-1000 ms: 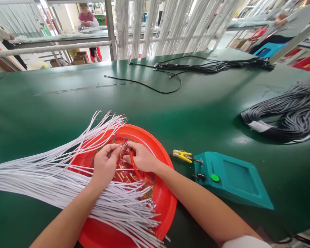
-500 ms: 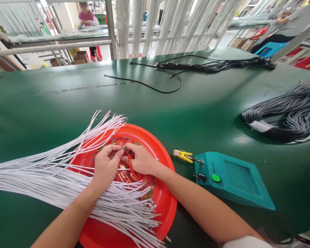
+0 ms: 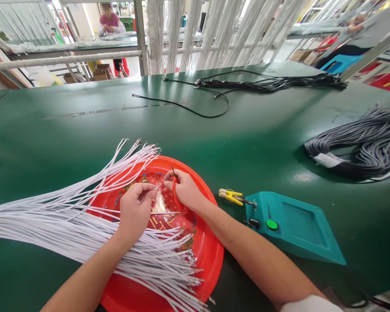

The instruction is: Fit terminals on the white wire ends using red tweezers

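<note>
white wires (image 3: 68, 221) run lengthwise from left to right, fanning into two sprays, one slanting far, one near; both overlap the red tray (image 3: 212, 255), on the far and near sides of the left hand (image 3: 134, 212), whose thumb and finger pinch a thin strand (image 3: 159, 186); the right hand (image 3: 189, 190), just to its right, curls round orange-handled scissors (image 3: 174, 193), dark tips pointing far; the wires look slim and smooth, the near ends glinting.
</note>
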The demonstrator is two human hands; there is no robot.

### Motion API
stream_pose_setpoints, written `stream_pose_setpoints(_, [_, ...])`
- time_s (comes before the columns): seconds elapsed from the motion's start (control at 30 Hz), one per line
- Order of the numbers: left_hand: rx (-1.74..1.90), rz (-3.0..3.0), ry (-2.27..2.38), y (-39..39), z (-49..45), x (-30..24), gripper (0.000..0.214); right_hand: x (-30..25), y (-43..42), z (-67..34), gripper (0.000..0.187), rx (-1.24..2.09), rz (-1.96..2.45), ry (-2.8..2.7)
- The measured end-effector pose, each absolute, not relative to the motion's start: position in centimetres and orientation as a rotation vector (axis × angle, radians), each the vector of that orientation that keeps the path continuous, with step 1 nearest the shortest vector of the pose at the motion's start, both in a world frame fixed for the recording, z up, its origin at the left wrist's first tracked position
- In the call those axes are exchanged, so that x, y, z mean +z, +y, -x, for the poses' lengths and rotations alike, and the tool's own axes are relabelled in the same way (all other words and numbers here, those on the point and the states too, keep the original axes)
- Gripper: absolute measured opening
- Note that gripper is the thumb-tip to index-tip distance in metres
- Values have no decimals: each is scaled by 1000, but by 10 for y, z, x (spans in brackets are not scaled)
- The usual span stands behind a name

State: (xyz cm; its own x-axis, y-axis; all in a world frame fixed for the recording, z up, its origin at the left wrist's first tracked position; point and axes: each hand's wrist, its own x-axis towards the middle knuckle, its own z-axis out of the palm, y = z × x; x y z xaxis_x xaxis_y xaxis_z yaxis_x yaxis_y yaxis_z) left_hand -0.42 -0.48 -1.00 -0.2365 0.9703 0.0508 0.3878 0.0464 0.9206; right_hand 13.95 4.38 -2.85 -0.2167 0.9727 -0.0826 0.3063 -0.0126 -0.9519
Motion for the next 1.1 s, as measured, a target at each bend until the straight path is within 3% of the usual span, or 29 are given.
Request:
stream_pose_setpoints(0.6, [1151,-1439,1738,-5,3,-11,16,-22,28,-136,6,1158,1231,-2009])
stream_pose_setpoints(1.1, [1235,-1196,1604,-4,-1,-4,23,-22,30,-133,18,1241,945,-1323])
